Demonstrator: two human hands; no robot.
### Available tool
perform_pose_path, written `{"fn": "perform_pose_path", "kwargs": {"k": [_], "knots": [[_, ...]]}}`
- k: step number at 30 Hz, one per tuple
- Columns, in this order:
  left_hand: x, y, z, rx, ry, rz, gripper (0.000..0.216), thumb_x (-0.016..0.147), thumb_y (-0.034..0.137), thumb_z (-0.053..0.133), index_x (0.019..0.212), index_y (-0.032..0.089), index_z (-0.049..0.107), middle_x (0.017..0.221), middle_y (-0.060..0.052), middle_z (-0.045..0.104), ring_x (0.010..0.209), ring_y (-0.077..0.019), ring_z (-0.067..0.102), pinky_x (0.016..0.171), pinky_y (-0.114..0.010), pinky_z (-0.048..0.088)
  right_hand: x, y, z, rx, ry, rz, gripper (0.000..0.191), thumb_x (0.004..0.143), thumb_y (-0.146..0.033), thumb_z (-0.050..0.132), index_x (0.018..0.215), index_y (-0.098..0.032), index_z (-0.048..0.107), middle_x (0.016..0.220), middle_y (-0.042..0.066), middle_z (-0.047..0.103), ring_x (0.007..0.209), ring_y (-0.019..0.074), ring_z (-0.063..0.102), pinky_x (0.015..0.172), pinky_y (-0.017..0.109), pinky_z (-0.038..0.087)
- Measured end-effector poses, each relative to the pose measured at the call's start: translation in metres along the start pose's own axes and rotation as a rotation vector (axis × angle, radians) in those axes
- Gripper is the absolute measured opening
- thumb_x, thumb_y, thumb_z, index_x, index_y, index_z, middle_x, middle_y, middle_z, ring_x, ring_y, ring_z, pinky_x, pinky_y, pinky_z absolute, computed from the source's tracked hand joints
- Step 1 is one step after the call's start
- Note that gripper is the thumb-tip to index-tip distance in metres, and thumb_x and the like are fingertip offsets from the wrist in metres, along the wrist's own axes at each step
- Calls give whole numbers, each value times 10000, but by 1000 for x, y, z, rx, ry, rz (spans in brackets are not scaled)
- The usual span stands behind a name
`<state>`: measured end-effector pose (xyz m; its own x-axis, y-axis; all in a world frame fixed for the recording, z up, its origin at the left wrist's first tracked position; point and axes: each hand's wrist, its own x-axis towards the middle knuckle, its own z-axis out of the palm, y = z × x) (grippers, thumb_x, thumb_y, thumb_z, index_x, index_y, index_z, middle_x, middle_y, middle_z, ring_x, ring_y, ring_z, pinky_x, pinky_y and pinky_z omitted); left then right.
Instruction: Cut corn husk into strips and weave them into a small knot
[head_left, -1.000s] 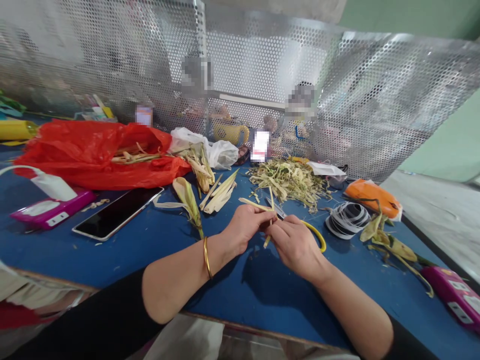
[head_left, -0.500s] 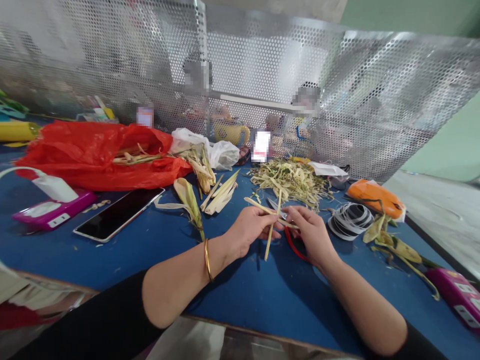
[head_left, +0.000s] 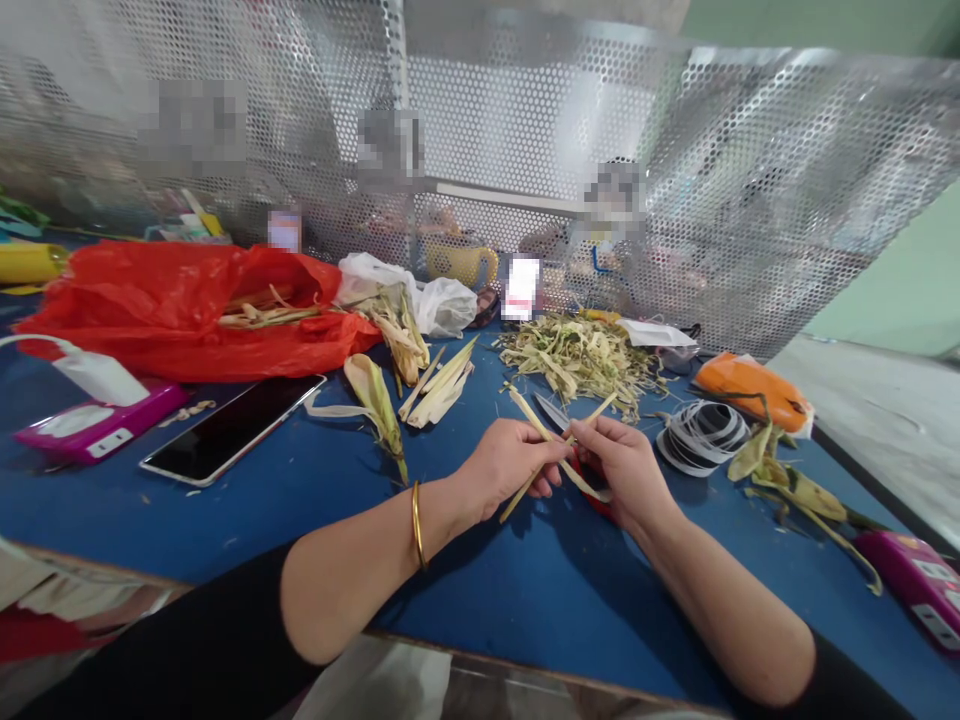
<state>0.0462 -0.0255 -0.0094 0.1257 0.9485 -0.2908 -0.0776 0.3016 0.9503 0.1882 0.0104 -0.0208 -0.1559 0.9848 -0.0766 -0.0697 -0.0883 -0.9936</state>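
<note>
Two narrow strips of dried corn husk (head_left: pixel 534 417) cross each other between my hands, above the blue table. My left hand (head_left: pixel 511 462) pinches them near the crossing, thumb on top. My right hand (head_left: pixel 616 462) is closed on the strips at the other side, with its fingertips almost touching the left ones. Beneath my right hand lie scissors (head_left: pixel 553 412) with red handles, blades pointing away to the left; the hand partly hides the handles. Just beyond is a heap of shredded husk (head_left: pixel 577 360). Left of my hands lie cut husk pieces (head_left: pixel 444 385) and a folded husk (head_left: pixel 375 405).
A red plastic bag (head_left: pixel 172 310) holding husks, a phone (head_left: pixel 236 430) and a purple power strip (head_left: pixel 97 425) are at left. On the right are a spool of white cord (head_left: pixel 701 440), an orange packet (head_left: pixel 754 390) and another power strip (head_left: pixel 911 580). A perforated metal screen (head_left: pixel 517 120) stands behind.
The crossed husk strips have turned between my fingers: one now points up to the right, its lower end down to the left. My fingertips have come closer together.
</note>
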Motion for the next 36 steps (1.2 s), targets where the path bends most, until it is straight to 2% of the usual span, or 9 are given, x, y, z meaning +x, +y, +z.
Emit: {"fn": "perform_pose_path", "kwargs": {"k": [6,13,15,18,20,22,31,34,36], "knots": [[1,0,-2,-83,-17,-6,151,827,223,638,737,112,688,548,-11,627,451,-88,567,521,-212,468,4,0,-2,-100,21,-61,369,650,-512,746,623,-165,622,458,-52,448,424,85,345,425,231,257],[4,2,-9,-283,-66,-73,336,910,372,518,819,100,691,753,-111,725,657,-162,683,677,-263,515,0,-17,-18,-656,243,-739,221,894,-316,536,762,-187,656,713,20,616,706,168,559,665,288,420],[6,1,-10,-313,-68,-73,329,907,361,515,808,100,688,748,-107,720,671,-164,680,682,-263,510,-6,-22,-17,-806,101,-958,144,902,-216,519,846,-193,649,781,36,638,753,172,576,718,305,417],[8,-1,-11,-360,-28,-46,240,834,319,614,753,105,687,711,-69,692,616,-125,627,640,-234,483,-14,-24,-12,-1113,-284,-1165,211,892,-114,452,970,-184,634,781,43,636,723,171,568,728,330,383],[9,-1,-11,-372,-5,-16,144,738,249,703,740,106,695,716,-46,680,610,-103,591,618,-213,460,-15,-22,-8,-1270,-462,-1210,232,877,-90,430,985,-162,622,789,52,633,727,178,561,715,339,358],[9,-1,-11,-367,-2,16,124,661,190,747,742,104,707,735,-41,680,638,-101,583,622,-206,451,-15,-18,-5,-1361,-505,-1220,215,882,-93,424,975,-140,612,820,68,636,751,186,556,706,339,341],[9,-3,-3,-334,187,42,153,637,68,705,771,138,677,719,-21,689,590,-101,577,565,-209,435,-12,-8,-2,-1246,-446,-1268,310,961,-91,340,776,-167,577,700,30,596,662,153,504,702,300,353],[9,0,-5,-324,212,79,139,650,80,706,771,140,672,720,-25,704,613,-118,613,577,-215,457,-14,-9,-1,-1182,-430,-1267,277,959,-94,352,880,-165,607,779,46,646,717,162,551,717,305,384],[9,2,-8,-308,198,103,114,685,121,701,794,146,678,731,-30,716,645,-134,646,616,-229,482,-14,-10,-3,-1147,-306,-1232,244,959,-115,381,1022,-166,611,887,67,675,789,177,586,746,312,404]]}}
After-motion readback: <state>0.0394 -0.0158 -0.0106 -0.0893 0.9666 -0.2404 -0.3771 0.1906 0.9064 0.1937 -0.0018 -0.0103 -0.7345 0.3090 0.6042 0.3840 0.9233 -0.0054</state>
